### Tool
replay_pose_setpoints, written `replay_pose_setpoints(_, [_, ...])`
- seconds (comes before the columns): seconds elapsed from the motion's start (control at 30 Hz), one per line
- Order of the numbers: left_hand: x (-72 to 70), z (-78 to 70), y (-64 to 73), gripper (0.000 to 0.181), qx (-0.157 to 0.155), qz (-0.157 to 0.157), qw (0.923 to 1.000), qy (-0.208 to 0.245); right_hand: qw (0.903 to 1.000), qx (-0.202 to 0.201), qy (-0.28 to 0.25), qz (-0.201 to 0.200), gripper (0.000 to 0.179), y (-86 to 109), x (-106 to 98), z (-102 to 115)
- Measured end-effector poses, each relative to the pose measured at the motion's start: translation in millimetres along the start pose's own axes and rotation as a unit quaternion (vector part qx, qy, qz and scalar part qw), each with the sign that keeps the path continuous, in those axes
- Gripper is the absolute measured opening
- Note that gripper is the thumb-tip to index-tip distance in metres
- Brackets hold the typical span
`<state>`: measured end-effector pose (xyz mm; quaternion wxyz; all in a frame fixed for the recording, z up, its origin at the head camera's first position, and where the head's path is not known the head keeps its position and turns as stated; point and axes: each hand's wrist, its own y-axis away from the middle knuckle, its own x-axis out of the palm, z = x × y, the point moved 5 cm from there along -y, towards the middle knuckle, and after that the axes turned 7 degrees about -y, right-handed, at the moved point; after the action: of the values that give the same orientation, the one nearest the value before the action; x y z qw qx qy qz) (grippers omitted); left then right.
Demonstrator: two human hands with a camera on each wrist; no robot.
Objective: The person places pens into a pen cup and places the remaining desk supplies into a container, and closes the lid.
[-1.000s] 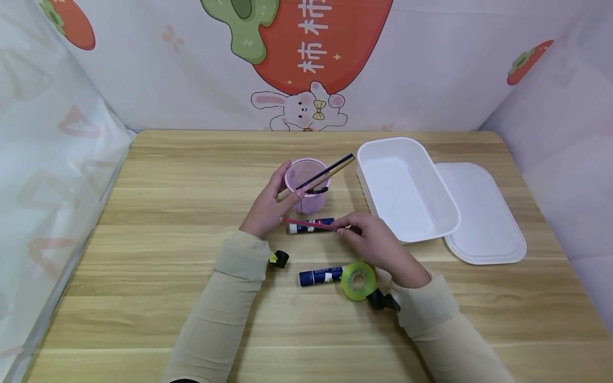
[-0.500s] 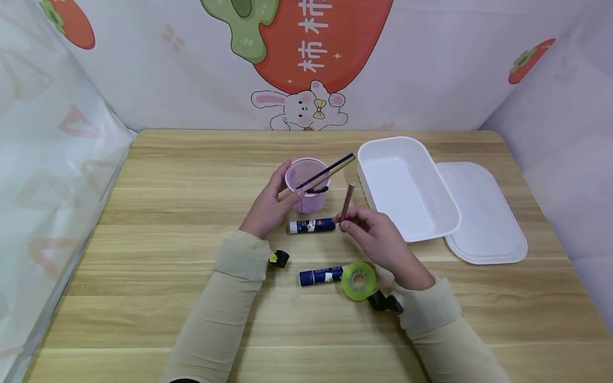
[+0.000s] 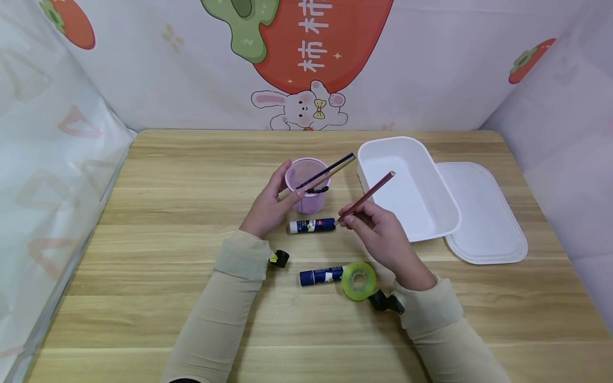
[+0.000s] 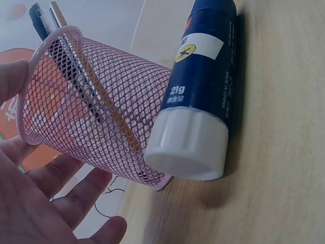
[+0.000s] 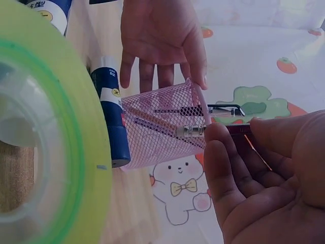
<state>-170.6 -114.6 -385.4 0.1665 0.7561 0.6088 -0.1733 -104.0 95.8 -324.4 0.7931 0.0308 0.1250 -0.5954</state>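
1. We've the L hand point(image 3: 270, 205) on the pink mesh cup point(image 3: 310, 205): thumb at the near rim, other fingers round the L side, so that grip = grasping the cup.
2. Our R hand point(image 3: 383, 234) pinches the red pencil point(image 3: 369, 194) btwn thumb & fingers; grip = grasping the pencil.
3. Pencil loc: held on a slant R of the cup, lower end by the R end of a white-capped glue stick point(image 3: 313, 225), upper end over the bin's L part in head view. We can't tell if pencil & glue stick touch.
4. Cup stands on the wooden tbl point(image 3: 182, 213); in it we see a dark pencil point(image 3: 325, 171), a pale pencil point(image 3: 341, 168) & a black pen point(image 3: 322, 190), all leaning R.
5. White-capped stick lies just in front of cup, cap to L. Nearer us: 2nd glue stick point(image 3: 321, 276), its R end overlapped by the green tape roll point(image 3: 348, 282) in head view.
6. White bin point(image 3: 402, 191) sits R of cup; its R side overlaps a white lid point(image 3: 490, 218).
7. Behind tbl: white cloth point(image 3: 431, 69) w/ a rabbit print point(image 3: 303, 109).
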Motion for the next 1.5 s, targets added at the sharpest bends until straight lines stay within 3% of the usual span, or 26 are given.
replay_pose_setpoints(0.3, [0.4,0.2,0.2,0.071,-0.002,0.0,1.0,0.003,0.9997,-0.014,0.016,-0.013,0.014,-1.1,-2,4])
replay_pose_setpoints(0.6, [-0.1,-0.6,-0.1,0.07,-0.003,-0.002,1.0,-0.002,0.9993,-0.022,-0.004,-0.032,0.014,-4.0,-6,5])
replay_pose_setpoints(0.8, [-0.4,-0.7,0.2,0.07,-0.002,-0.001,1.0,0.001,0.9969,-0.055,-0.022,-0.051,0.013,-11.5,-11,-9])
replay_pose_setpoints(1.0, [0.4,-0.7,0.0,0.071,0.004,0.003,0.9999,0.011,0.9944,-0.08,0.0,-0.069,0.014,-18.8,-14,-18])
replay_pose_setpoints(1.3, [0.9,-0.2,-0.8,0.071,0.008,0.003,0.9998,0.018,0.9931,-0.074,0.004,-0.091,0.015,-22.5,-13,13])
replay_pose_setpoints(1.5, [1.0,-0.2,-0.2,0.07,0.007,0.004,0.9997,0.023,0.9907,-0.082,0.009,-0.109,0.016,-28.0,-12,20])
